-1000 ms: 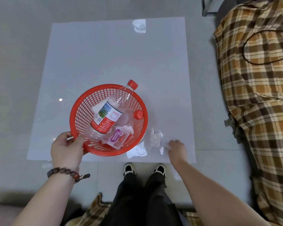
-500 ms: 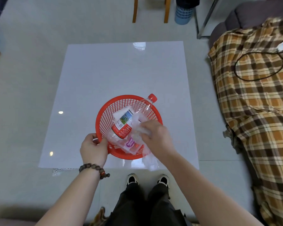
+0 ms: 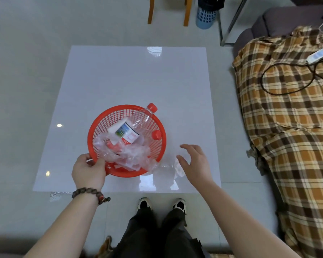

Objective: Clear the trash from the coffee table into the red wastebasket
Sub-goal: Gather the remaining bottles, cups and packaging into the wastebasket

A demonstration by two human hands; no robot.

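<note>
While the red wastebasket (image 3: pixel 126 140) is steadied on the table (image 3: pixel 119 77) by the left hand (image 3: pixel 89 169) pinching its rim, the spread, empty right hand (image 3: pixel 195 163) should be checked against remaining scraps.

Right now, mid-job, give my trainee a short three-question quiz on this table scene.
1. True or false: the left hand has a grip on the rim of the red wastebasket.
2. Is the right hand: A) holding a bottle, B) open and empty above the coffee table, C) inside the basket?
3. Fill in: the labelled bottle pokes its ___ cap over the basket's far rim.

Key: 1 true; 2 B; 3 red.
</note>
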